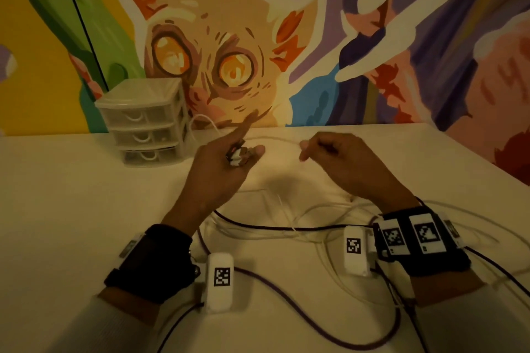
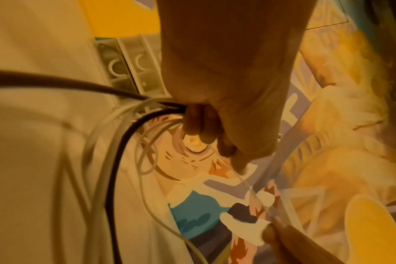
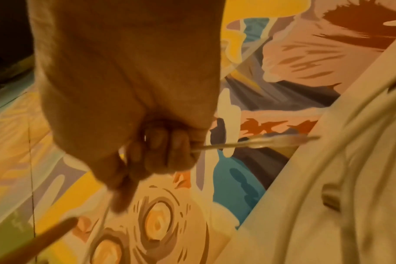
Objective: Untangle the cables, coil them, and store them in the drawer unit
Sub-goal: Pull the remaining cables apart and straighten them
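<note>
My left hand (image 1: 218, 169) is raised over the white table (image 1: 71, 209), its index finger pointing up. Its other fingers curl round a small bundle of white and dark cable loops (image 1: 237, 155). In the left wrist view these fingers (image 2: 199, 123) grip several white strands and a dark cable (image 2: 115, 160). My right hand (image 1: 335, 157) pinches a thin white cable (image 1: 275, 139) that runs across to the left hand. The right wrist view shows its curled fingers (image 3: 161, 151) on that cable (image 3: 237, 142). A clear three-drawer unit (image 1: 146, 120) stands at the back left, drawers closed.
Loose white cables (image 1: 315, 209) and a dark purple cable (image 1: 286, 228) lie tangled on the table between and under my wrists, trailing off to the right and toward me. A painted mural wall (image 1: 372, 51) rises right behind the table. The table's right edge (image 1: 473, 157) runs diagonally.
</note>
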A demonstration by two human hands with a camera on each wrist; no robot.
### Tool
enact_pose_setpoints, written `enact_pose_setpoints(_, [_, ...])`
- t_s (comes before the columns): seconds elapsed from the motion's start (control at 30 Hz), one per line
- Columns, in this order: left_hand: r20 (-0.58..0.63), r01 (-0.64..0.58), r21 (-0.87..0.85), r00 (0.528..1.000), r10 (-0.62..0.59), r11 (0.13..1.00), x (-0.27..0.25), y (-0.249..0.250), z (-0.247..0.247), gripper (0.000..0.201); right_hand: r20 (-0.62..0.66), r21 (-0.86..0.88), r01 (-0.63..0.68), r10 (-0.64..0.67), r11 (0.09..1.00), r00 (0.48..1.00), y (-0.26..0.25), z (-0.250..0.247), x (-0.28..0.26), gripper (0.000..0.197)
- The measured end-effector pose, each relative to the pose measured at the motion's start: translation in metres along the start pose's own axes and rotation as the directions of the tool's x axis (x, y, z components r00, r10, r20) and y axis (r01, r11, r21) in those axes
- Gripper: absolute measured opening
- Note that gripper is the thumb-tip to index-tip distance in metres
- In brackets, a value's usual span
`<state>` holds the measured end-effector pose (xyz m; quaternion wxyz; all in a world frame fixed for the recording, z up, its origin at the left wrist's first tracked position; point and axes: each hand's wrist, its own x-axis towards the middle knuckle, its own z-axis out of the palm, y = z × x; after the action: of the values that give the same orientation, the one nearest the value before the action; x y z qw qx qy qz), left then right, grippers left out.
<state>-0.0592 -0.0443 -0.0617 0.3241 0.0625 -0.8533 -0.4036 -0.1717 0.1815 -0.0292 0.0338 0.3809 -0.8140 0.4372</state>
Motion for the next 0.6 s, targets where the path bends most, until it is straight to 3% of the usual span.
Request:
enact_pose_setpoints(0.1, [0.159, -0.103, 0.121, 0.984, 0.083, 0.987, -0.005, -0.002, 0.005, 0.034, 0.194, -0.025, 0.055, -0.049, 0.998, 0.980, -0.005, 0.010, -0.005, 0.031])
enact_pose_setpoints(0.17, [0.100, -0.076, 0.165, 0.993, 0.060, 0.983, -0.005, -0.005, 0.007, 0.010, 0.173, 0.039, 0.035, -0.041, 0.999, 0.984, -0.011, 0.007, -0.005, 0.030])
enact_pose_setpoints(0.23, [-0.068, -0.007, 0.126, 0.998, 0.015, 0.992, -0.001, -0.006, 0.001, 0.015, 0.112, 0.074, -0.006, -0.002, 0.997, 0.994, -0.007, -0.005, -0.004, 0.032])
enact_pose_setpoints(0.33, [-0.296, 0.152, -0.014, 0.944, -0.149, 0.988, 0.003, -0.002, -0.018, 0.015, 0.039, 0.017, -0.047, 0.047, 0.999, 0.998, 0.005, -0.021, -0.004, 0.037])
enact_pose_setpoints(0.43, [-0.186, 0.157, -0.044, 0.969, -0.162, 0.987, 0.001, -0.003, -0.016, 0.020, -0.148, 0.112, -0.020, 0.036, 0.994, 0.988, 0.010, -0.022, 0.002, 0.036])
enact_pose_setpoints(0.53, [-0.125, 0.138, -0.063, 0.982, -0.145, 0.988, -0.001, 0.000, -0.007, 0.028, -0.154, 0.184, -0.006, 0.035, 0.983, 0.988, 0.008, -0.016, 0.006, 0.031])
enact_pose_setpoints(0.6, [-0.185, 0.118, -0.179, 0.971, -0.151, 0.977, 0.001, 0.002, -0.011, 0.024, -0.150, 0.174, 0.010, 0.016, 0.985, 0.989, 0.005, -0.019, 0.006, 0.023])
